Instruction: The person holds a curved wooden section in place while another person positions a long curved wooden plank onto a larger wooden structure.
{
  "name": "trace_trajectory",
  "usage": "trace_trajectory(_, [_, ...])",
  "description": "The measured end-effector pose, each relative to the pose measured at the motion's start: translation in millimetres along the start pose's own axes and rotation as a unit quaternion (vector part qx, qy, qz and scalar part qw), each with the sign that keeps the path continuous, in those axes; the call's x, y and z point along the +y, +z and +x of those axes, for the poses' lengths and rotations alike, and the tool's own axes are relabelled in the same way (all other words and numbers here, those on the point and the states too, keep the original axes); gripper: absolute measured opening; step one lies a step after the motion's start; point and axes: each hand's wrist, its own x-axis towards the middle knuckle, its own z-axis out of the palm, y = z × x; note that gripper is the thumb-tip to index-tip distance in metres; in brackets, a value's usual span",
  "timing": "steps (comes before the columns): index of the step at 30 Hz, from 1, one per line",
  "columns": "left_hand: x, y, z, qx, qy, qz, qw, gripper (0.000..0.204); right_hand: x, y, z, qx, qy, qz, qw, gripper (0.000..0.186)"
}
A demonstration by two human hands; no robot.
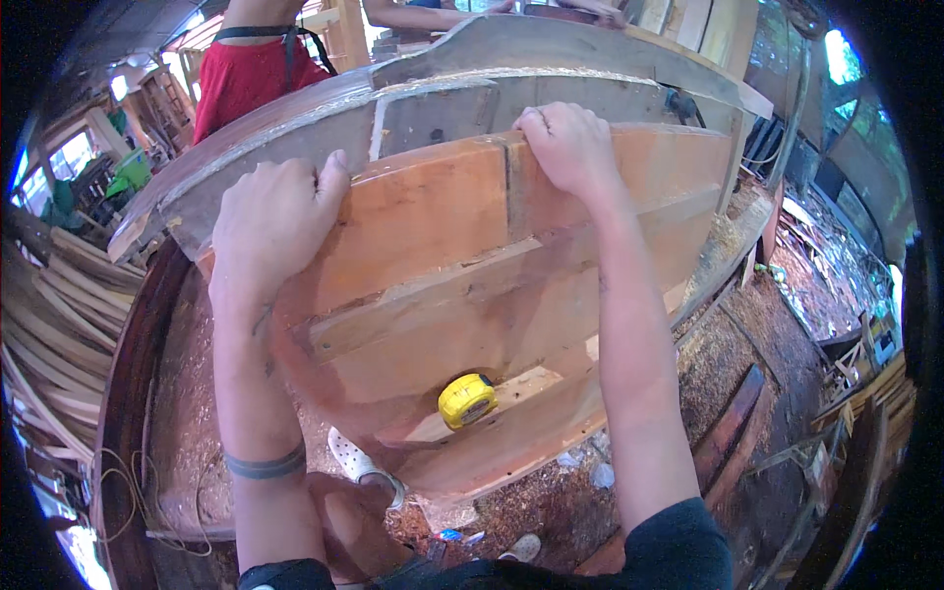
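A large curved wooden panel (pixel 433 202), orange-brown with a dark vertical seam and crosswise battens, stands tilted in front of me. My left hand (pixel 280 211) is closed over its top edge at the left, thumb up. Further right along the same edge, past the seam, my right hand (pixel 570 147) has its fingers curled over the rim. Fingertips of both hands are hidden behind the panel. A yellow tape measure (pixel 467 400) rests on the panel's lower ledge, between my forearms.
Behind the panel is a long grey wooden structure (pixel 433 116) with a pale ragged seam. A person in red shorts (pixel 251 84) stands beyond it; another person's arms (pixel 423 14) reach in. Curved wood strips (pixel 59 315) are stacked at left. Planks (pixel 733 423) lie on the shavings-covered ground at right.
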Motion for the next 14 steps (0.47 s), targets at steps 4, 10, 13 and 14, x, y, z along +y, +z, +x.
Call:
trace_trajectory(4, [-3.0, 3.2, -0.6, 0.025, 0.011, -0.001, 1.0, 0.055, -1.6, -2.9, -1.0, -0.001, 0.001, -0.003, 1.0, 0.042])
trace_trajectory(10, [-7.2, 2.6, 0.6, 0.019, 0.016, -0.002, 1.0, 0.054, -1.4, -0.9, -0.6, 0.003, 0.006, 0.009, 1.0, 0.043])
trace_trajectory(13, [-5.3, 3.1, 0.2, 0.015, 0.016, -0.008, 1.0, 0.053, 0.7, -3.3, 2.2, -0.038, 0.023, 0.001, 0.999, 0.042])
trace_trajectory(14, [-4.1, 0.3, -1.1, 0.014, 0.012, -0.006, 1.0, 0.053, -1.2, -4.6, 4.2, -0.07, 0.037, 0.001, 0.997, 0.042])
